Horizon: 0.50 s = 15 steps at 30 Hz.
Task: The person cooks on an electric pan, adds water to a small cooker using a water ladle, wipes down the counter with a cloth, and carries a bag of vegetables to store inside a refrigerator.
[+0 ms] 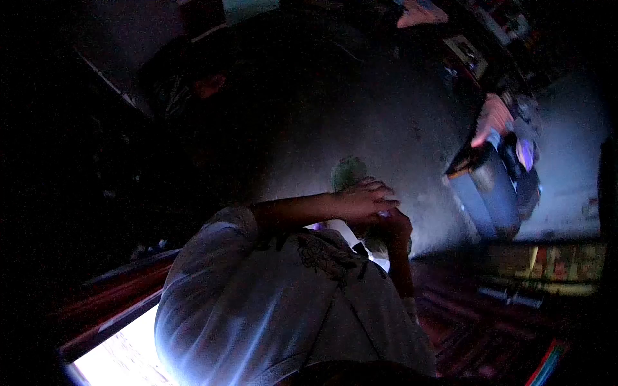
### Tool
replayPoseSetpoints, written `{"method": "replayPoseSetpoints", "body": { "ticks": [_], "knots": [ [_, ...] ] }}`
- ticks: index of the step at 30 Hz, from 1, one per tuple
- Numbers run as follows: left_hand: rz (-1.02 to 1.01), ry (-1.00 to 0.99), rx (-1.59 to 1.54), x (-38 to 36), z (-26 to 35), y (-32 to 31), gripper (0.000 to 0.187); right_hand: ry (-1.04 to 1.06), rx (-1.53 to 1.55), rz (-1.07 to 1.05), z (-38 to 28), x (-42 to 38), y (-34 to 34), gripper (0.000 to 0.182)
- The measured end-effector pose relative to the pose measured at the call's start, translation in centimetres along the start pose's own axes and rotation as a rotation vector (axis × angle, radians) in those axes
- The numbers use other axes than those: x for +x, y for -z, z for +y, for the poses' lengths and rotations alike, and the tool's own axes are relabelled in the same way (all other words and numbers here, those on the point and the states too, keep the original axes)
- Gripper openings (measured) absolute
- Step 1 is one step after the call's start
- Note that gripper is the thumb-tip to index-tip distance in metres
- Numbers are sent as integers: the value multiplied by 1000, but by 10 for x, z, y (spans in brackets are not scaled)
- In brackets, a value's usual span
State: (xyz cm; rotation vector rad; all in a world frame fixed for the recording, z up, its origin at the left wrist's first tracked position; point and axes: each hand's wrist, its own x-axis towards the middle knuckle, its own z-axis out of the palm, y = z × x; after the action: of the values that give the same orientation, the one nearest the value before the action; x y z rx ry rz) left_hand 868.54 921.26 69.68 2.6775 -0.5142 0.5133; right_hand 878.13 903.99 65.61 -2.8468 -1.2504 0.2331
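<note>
My two hands meet in front of my grey shirt (270, 309), in dim light. My left hand (368, 201) reaches across from the left, its fingers curled and resting over the right one. Closed and bent inward, my right hand (394, 225) sits just under the left fingertips. A small purplish glint shows between them, but I cannot tell what they hold. Just beyond my left wrist is a rounded green shape (348, 172), partly covered by that hand. Below the hands, white and dark patches show through the gap between my arms.
At the right is a blurred person in blue jeans (479, 196), an arm (493, 119) reaching down. Grey floor (405, 128) spreads ahead. A brightly lit white surface (122, 354) lies at lower left beside a dark red edge (122, 293). Yellowish items (553, 264) stand at right.
</note>
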Motion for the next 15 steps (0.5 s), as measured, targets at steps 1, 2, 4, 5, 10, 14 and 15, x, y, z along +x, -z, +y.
{"method": "replayPoseSetpoints", "body": {
  "ticks": [1,2,4,5,10,14,15],
  "knots": [
    [-3,14,4,-3,-14,-7,61,52,-91,-45,-3,31,-3,30],
    [50,117,-11,-12,-32,-16,59,153,-37,-36,-9,75,-1,31],
    [37,331,-38,4,-90,15,51,333,-17,-27,-27,168,8,32],
    [32,437,-49,12,-120,30,48,430,-3,-18,-40,209,8,33],
    [113,882,-178,34,-338,65,36,734,52,-22,-121,448,17,36],
    [159,966,-255,61,-473,85,34,588,91,-380,-176,547,104,36],
    [201,974,-280,78,-516,101,34,730,274,-248,-168,607,110,34]
  ]
}}
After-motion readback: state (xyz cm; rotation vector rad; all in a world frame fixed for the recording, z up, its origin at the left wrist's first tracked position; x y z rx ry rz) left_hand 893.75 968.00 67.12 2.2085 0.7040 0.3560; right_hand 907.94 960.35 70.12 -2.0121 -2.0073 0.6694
